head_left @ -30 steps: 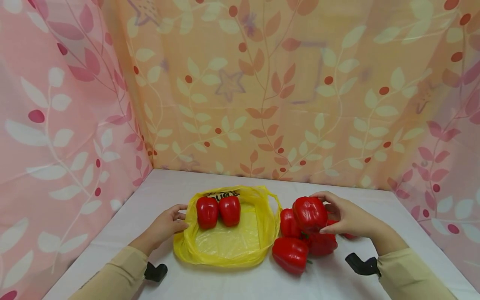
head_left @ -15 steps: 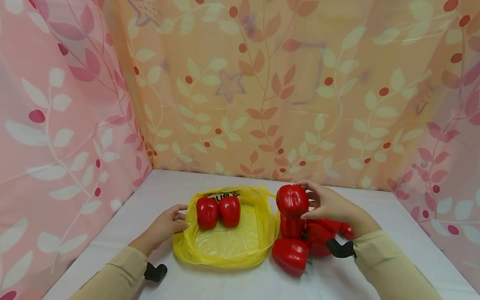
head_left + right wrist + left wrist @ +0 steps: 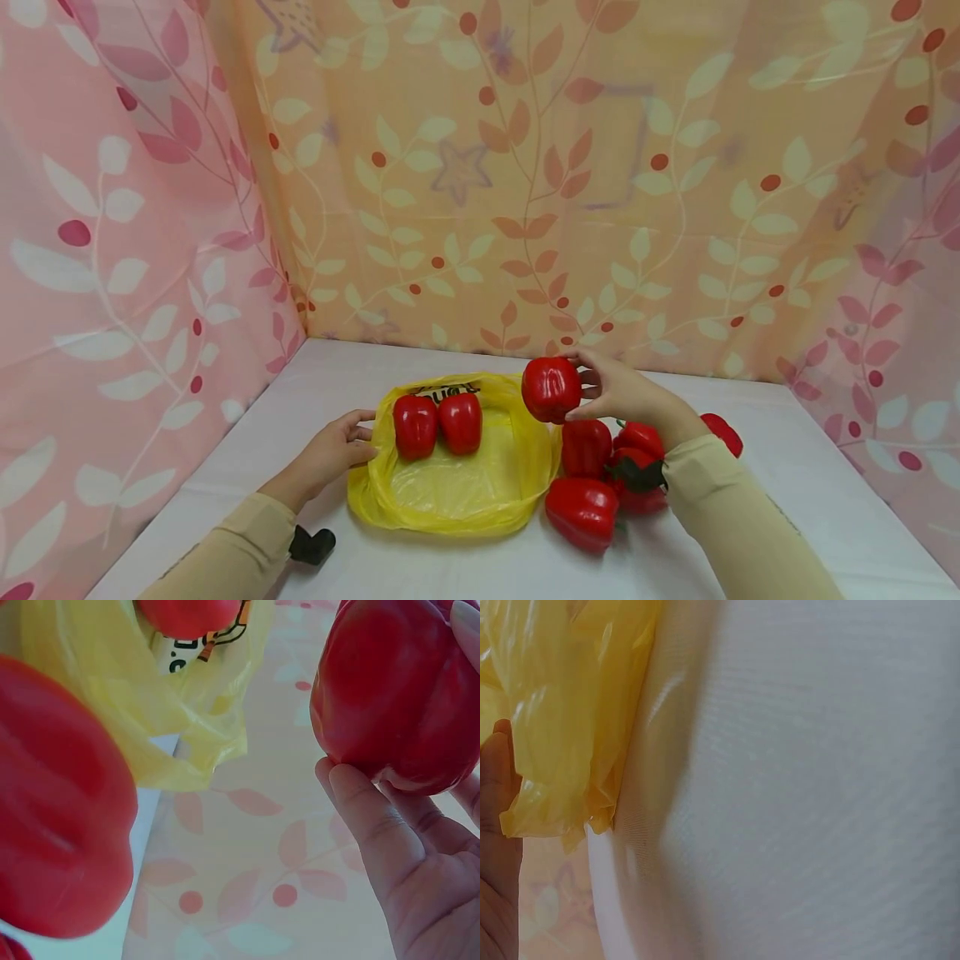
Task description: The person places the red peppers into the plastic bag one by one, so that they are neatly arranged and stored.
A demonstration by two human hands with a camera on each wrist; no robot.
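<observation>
A yellow plastic bag point(image 3: 457, 492) lies mouth up on the table, with two red bell peppers point(image 3: 438, 425) inside against its back left. At its left rim my left hand point(image 3: 330, 454) holds the plastic between thumb and fingers; the exact grip is partly hidden. In the left wrist view only some fingers point(image 3: 495, 840) show beside the yellow film. My right hand point(image 3: 622, 392) grips a red bell pepper point(image 3: 552, 389) from its right side, raised over the bag's back right rim. The right wrist view shows fingers under and around that pepper point(image 3: 390, 697).
Several more red bell peppers point(image 3: 581, 512) are clustered just right of the bag, partly under my right forearm. Another pepper point(image 3: 722, 433) shows behind the right sleeve. White cloth point(image 3: 375, 571) covers the table, and patterned curtains point(image 3: 465, 275) stand behind and at both sides.
My right hand has carried its bell pepper left and slightly up, from above the pepper cluster to the bag's right rim. The left hand and bag have stayed put.
</observation>
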